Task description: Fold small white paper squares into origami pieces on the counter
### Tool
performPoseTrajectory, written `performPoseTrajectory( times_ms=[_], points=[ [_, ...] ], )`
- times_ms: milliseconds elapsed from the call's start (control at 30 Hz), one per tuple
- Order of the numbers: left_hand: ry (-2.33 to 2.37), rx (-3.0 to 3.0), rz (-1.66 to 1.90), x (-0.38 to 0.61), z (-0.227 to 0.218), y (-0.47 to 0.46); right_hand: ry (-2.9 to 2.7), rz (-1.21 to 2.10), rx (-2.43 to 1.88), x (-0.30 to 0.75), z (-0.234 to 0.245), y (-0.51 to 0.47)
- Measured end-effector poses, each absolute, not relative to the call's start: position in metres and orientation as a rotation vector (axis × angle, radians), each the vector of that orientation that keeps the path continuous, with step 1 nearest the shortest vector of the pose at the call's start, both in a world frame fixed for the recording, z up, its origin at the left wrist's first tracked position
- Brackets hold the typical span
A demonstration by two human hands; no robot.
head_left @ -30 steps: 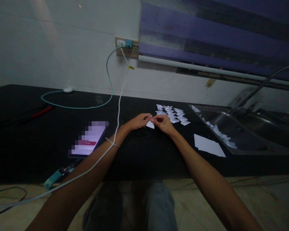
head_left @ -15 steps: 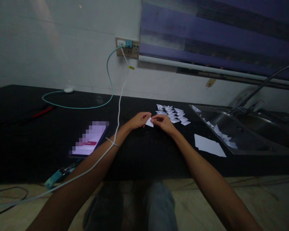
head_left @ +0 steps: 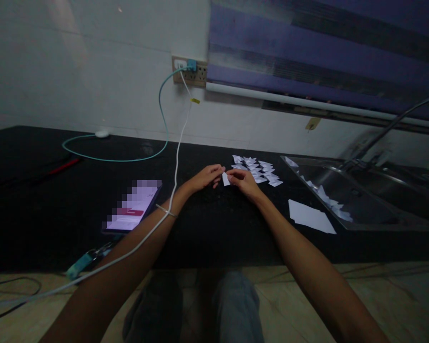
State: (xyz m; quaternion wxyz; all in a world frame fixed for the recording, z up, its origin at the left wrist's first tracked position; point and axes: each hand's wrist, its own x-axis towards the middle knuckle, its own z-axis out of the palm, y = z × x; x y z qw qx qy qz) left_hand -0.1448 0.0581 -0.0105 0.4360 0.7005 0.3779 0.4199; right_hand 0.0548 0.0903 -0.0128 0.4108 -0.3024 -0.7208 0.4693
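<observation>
Two hands at one small white paper piece (head_left: 225, 179), just above the black counter (head_left: 218, 233), near its middle. Left hand (head_left: 204, 177) curled, fingertips closed on the left edge. Right hand (head_left: 243, 183) curled too, thumb and forefinger pinching the right edge. Just beyond the right hand, a pile of folded pieces (head_left: 258, 170), close but apart.

Hardly any writing to read: phone (head_left: 133, 210) screen blurred to blocks, only a pink-red bar to make out. Yellow tag (head_left: 195, 100) on the white cable (head_left: 176, 162) too small to read.

Shape of the held piece hard to tell, half covered by fingers in dim light. White cable down from the wall socket (head_left: 189, 71), across the left wrist, over the counter's front edge and out of frame at left. Teal cable (head_left: 159, 109) from the same socket, looping along the back of the counter. Sink (head_left: 375, 216) and faucet (head_left: 396, 121) cut off at right, with white scraps (head_left: 327, 197) along the sink's near wall.

Bare counter from the hands to the front edge. Flat white sheet (head_left: 309, 216) between right forearm and sink rim. Phone left of the left forearm, near the front edge.
</observation>
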Motion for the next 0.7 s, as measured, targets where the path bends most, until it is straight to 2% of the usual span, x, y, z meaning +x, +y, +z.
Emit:
performPoseTrajectory(
  times_ms=[700],
  points=[
    [1.139,1.881,1.067,-0.136,-0.003,0.044,-1.695,1.337,-0.762,0.052,-0.006,0.081]
  ],
)
